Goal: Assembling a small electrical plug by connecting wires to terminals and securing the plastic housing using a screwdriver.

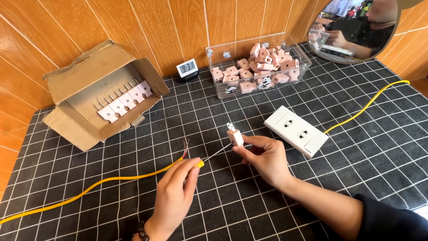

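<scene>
My right hand [263,157] pinches a small pink plug [234,135] with its two metal prongs pointing up. My left hand [176,192] grips a screwdriver with a yellow handle [200,164]; its thin metal shaft [217,152] reaches up to the base of the plug. Just left of that hand a yellow cable [102,181] ends in bare reddish wire strands [185,145] lying on the mat.
A white double socket [296,130] with a yellow lead [370,104] lies right of the plug. A clear bin [303,60] of pink plugs stands behind. An open cardboard box [91,96] holds a row of plugs. A small digital clock [187,68] and a round mirror [356,29] stand at the wooden wall.
</scene>
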